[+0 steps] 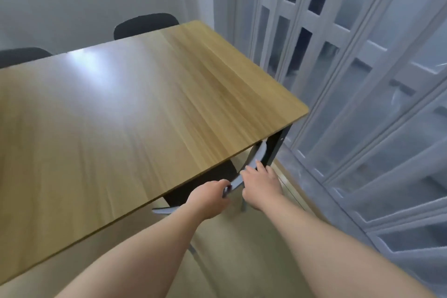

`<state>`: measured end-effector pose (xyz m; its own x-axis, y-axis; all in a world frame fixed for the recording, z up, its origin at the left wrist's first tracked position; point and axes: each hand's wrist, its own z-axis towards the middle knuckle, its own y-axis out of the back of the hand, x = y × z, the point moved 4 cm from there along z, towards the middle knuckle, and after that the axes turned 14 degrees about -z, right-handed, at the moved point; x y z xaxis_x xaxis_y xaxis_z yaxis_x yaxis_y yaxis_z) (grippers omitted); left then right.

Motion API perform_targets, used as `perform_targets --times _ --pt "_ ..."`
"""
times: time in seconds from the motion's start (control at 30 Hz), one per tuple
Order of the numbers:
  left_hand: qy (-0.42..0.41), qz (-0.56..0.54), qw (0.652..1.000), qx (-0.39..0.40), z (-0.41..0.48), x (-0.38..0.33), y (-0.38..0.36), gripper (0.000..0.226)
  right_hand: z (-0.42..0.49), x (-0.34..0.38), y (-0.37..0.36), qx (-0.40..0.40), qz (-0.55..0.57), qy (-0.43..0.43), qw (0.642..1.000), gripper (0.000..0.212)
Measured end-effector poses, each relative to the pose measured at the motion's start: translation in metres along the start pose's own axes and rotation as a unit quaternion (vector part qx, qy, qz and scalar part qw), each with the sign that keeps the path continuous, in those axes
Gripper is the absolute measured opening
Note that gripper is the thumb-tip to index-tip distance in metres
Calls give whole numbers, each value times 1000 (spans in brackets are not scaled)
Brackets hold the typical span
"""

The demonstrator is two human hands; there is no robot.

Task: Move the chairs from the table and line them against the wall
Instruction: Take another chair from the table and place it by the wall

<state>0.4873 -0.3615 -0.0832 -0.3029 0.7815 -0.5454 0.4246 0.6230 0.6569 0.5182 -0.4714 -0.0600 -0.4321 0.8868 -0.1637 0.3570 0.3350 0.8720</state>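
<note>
A wooden table (121, 116) with black legs fills the left and centre. A chair with a grey curved backrest (257, 156) and black seat (208, 184) is tucked under the table's near right corner. My left hand (209, 197) grips the backrest's top edge from the left. My right hand (262, 185) holds the same backrest just to the right, fingers over the rim. Two more chairs stand at the table's far side, only their dark backrests showing: one (145, 24) at centre, one (21, 55) at far left.
A white folding door with frosted panes (362, 80) runs along the right, close to the table's corner leg (275, 147). A white wall (72, 2) lies behind the far chairs. Pale floor (242, 249) shows between my forearms.
</note>
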Motion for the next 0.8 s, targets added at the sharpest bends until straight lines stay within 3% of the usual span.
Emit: perform_targets --times 0.17,0.4,0.6,0.8 --pt "90 -39 995 -28 4 -2 -10 38 16 -12 -4 -33 -85 89 992 46" --pt "123 -34 991 -32 -2 -7 -25 43 15 -20 -15 -82 -117 123 982 34" --pt "83 56 992 82 -21 -30 -55 56 -18 -39 -51 -77 -108 139 981 29" --pt "34 114 987 105 -35 -37 -89 61 -43 -50 -82 -48 -103 113 987 32"
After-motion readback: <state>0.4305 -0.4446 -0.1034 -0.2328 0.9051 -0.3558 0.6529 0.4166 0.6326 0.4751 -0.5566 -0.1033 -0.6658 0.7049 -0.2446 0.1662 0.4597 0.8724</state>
